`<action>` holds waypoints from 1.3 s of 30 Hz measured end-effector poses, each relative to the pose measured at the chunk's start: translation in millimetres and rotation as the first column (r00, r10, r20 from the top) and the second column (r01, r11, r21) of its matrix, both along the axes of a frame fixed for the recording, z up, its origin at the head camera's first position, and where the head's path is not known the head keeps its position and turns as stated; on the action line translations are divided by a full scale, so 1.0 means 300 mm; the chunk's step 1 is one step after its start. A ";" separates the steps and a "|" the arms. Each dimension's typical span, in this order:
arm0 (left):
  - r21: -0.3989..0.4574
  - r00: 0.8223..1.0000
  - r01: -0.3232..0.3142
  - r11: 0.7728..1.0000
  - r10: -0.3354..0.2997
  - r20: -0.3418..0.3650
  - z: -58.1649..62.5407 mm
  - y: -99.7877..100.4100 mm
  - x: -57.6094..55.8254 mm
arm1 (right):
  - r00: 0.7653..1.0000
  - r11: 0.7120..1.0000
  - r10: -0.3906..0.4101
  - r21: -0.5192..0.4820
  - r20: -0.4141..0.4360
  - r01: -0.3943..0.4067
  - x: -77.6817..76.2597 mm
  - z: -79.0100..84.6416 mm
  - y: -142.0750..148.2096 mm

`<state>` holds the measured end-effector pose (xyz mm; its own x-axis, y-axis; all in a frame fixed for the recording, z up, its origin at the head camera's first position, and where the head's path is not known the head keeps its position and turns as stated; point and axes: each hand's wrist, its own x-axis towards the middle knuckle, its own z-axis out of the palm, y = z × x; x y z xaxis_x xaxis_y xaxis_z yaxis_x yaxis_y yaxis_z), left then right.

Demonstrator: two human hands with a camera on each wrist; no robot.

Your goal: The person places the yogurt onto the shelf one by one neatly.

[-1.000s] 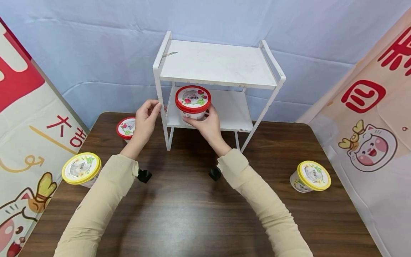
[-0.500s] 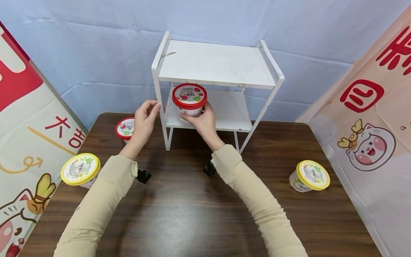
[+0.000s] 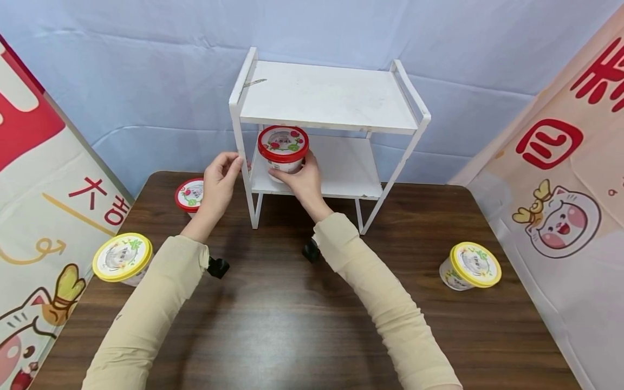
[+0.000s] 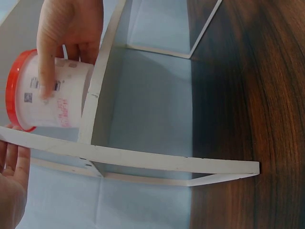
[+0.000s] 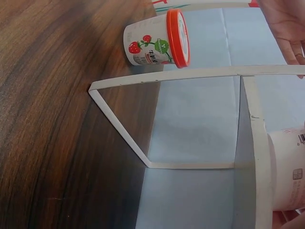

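In the head view my right hand (image 3: 307, 181) holds a paper tub with a red lid and strawberry print (image 3: 284, 145) over the left part of the white rack's lower shelf (image 3: 341, 160). The left wrist view has the tub's plain side (image 4: 52, 90) toward it, with a finger along the wall. Its base is at the shelf; whether it bears on it I cannot tell. My left hand (image 3: 221, 179) pinches the rack's left front post (image 3: 242, 142), some fingertips showing behind it. Beside my left wrist stands a second red-lidded strawberry tub (image 3: 190, 194), fully seen in the right wrist view (image 5: 155, 40).
Yellow-lidded tubs stand at the table's left (image 3: 123, 257) and right (image 3: 470, 265). The rack's upper shelf (image 3: 326, 95) hangs over the lower one. A pale blue cloth (image 3: 166, 81) rises behind, and printed panels flank the dark wooden table (image 3: 273, 314).
My right hand has carried the red-lidded tub leftward and slightly farther in over the lower shelf. My left hand keeps its place on the post.
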<state>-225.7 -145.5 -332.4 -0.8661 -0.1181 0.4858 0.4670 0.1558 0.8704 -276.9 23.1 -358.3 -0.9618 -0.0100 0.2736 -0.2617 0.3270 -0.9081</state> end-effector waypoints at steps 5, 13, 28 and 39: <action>-0.015 1.000 -0.005 1.000 0.005 -0.005 0.003 0.000 0.003 | 1.000 1.000 0.004 0.016 -0.006 -0.004 -0.011 -0.005 -0.015; -0.012 1.000 0.000 1.000 0.000 0.001 0.005 0.001 0.005 | 0.999 0.998 -0.029 0.059 0.031 0.027 -0.024 -0.013 -0.028; -0.002 1.000 0.001 1.000 -0.001 0.005 0.002 0.000 0.002 | 0.998 0.996 -0.031 0.089 0.060 0.026 -0.031 -0.010 -0.034; 0.000 1.000 0.000 1.000 0.000 -0.002 0.002 -0.002 0.003 | 0.996 0.995 0.010 0.100 0.092 -0.019 -0.020 -0.002 -0.019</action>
<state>-224.8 -146.2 -331.9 -0.8650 -0.1183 0.4877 0.4689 0.1556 0.8694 -282.9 17.6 -358.9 -0.9823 -0.0468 0.1814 -0.1843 0.4145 -0.8912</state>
